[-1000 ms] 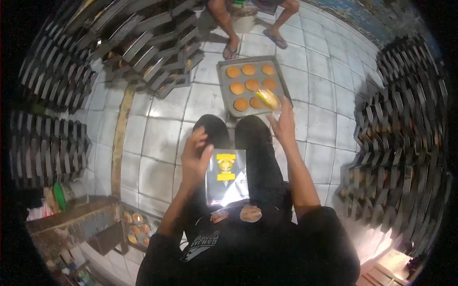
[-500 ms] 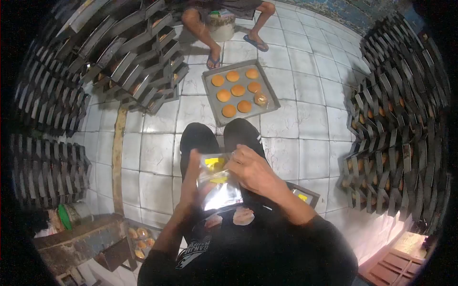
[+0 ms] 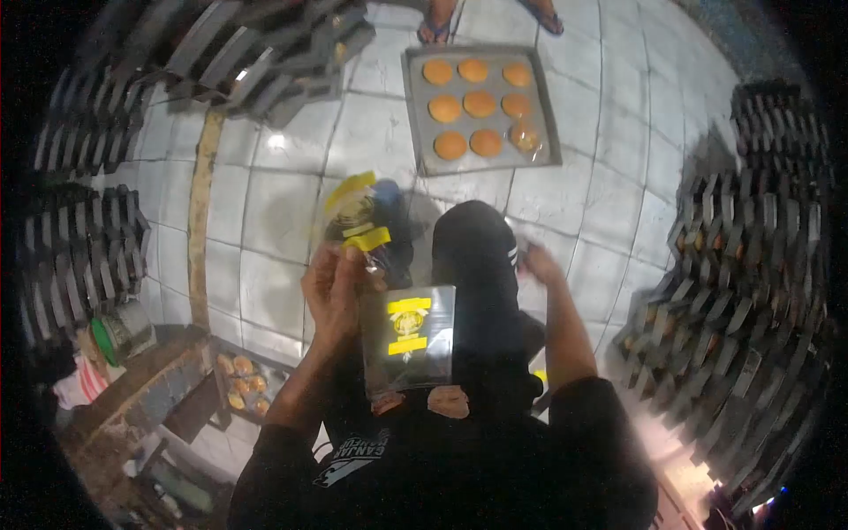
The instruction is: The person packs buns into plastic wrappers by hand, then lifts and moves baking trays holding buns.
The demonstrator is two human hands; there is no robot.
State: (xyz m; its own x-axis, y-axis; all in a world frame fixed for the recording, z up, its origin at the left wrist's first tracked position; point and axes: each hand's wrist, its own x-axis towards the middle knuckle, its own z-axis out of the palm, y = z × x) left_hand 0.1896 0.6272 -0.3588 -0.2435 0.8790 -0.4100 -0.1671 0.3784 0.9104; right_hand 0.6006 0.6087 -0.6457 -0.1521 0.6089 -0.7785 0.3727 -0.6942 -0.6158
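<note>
My left hand point(image 3: 334, 287) pinches the lower end of a clear plastic bag point(image 3: 358, 212) with yellow print, raised over my left knee and smeared by motion. A stack of similar clear bags point(image 3: 409, 362) lies on my lap, just right of that hand. My right hand point(image 3: 541, 265) is out beside my right knee, blurred, and its fingers cannot be made out well. On the floor ahead is a square metal tray point(image 3: 552, 110) with several round golden buns point(image 3: 479, 103). The bun at its near right corner sits in a clear bag point(image 3: 524, 135).
Stacked dark metal trays rise on the left point(image 3: 79, 238) and right point(image 3: 707, 327), some with buns inside. Another person's sandaled feet point(image 3: 435, 26) are beyond the tray. A wooden bench point(image 3: 132, 380) and more buns point(image 3: 243, 384) are at the lower left.
My left hand has lifted a bag off the stack, up and left. My right hand has left the bags and swung right. The view has shifted, so the bun tray appears higher.
</note>
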